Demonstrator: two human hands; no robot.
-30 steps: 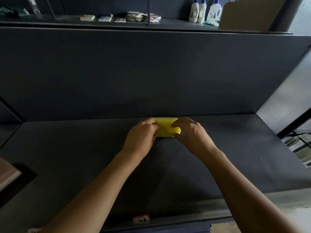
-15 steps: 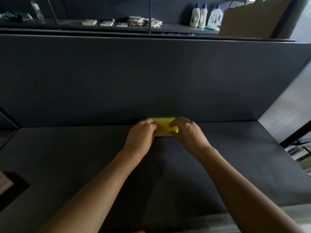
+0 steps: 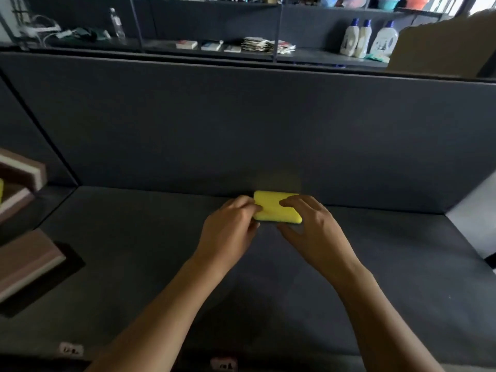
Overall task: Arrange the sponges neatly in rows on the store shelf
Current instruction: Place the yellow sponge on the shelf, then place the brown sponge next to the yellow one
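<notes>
Yellow sponge [image 3: 273,208] lies flat against the shelf [image 3: 134,251] back wall, more uncovered than a second ago. Left hand [image 3: 228,232] and right hand [image 3: 314,229] still pinch its ends with curled fingers, so the row's first piece looks nearly set.

Sponge [image 3: 273,208] on shelf [image 3: 134,264], against back panel [image 3: 241,130]
</notes>
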